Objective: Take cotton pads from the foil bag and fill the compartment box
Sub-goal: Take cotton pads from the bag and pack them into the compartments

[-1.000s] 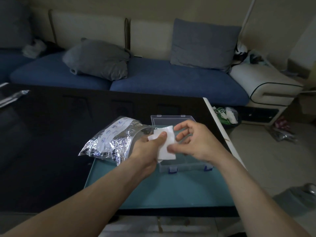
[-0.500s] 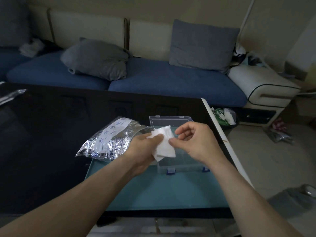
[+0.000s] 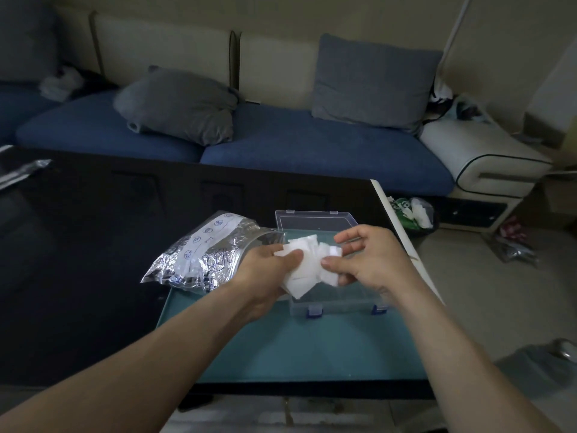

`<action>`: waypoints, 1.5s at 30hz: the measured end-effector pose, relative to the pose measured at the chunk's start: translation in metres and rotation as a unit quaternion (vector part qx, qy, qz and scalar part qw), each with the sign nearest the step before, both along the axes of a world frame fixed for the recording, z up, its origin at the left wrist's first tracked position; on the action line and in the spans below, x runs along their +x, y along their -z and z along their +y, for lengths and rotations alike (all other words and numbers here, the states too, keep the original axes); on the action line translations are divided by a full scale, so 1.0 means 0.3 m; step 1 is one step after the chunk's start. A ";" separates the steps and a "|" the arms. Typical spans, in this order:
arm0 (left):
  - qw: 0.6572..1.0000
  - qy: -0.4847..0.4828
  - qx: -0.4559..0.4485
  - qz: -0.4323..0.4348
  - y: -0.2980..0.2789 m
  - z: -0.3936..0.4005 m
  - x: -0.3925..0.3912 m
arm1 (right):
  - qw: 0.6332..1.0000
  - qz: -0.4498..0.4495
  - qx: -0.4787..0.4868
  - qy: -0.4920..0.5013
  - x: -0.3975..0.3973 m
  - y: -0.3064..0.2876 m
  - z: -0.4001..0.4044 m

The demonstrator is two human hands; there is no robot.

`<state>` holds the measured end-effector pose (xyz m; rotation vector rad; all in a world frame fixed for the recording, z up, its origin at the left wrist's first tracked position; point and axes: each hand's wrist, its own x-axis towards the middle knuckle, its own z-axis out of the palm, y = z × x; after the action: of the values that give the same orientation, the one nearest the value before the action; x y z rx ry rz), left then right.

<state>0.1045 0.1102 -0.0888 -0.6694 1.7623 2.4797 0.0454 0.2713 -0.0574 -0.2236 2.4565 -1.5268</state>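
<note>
Crinkled silver foil bag [image 3: 206, 256] lies left of centre frame, its long axis slanting from lower left up to its open mouth at the right. My left hand [image 3: 265, 270] grips a wad of white cotton pads [image 3: 307, 264] at centre; my right hand [image 3: 371, 260] pinches their right edge. Below them sits the clear compartment box [image 3: 337, 298], lid [image 3: 315, 220] raised, on a teal mat [image 3: 312, 345].

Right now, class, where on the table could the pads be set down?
Free: the teal mat between the compartment box and the table's near edge; the dark tabletop left of the foil bag. Crowded: above the box, where both hands hold cotton pads.
</note>
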 end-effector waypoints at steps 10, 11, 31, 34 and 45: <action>0.991 -0.008 -0.130 0.013 0.017 0.010 0.000 | 0.984 -0.057 -0.098 -0.134 0.009 -0.024 0.018; 0.991 0.004 -0.134 0.022 0.016 0.013 0.004 | 0.988 -0.039 -0.081 -0.127 0.006 -0.012 0.010; 0.986 0.155 -0.022 0.061 -0.019 -0.030 0.023 | 0.992 0.055 -0.035 -0.105 -0.050 0.003 0.051; 0.988 0.133 -0.061 0.057 0.000 -0.039 0.023 | 0.991 0.045 -0.041 -0.119 -0.056 0.017 0.057; 0.993 0.100 -0.013 0.056 -0.023 -0.038 0.024 | 0.983 0.058 -0.081 -0.152 -0.058 0.038 0.034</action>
<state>0.1117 0.0989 -0.0820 -0.3408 1.8010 2.4073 0.0279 0.2815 -0.0686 -0.7012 2.2497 -1.6126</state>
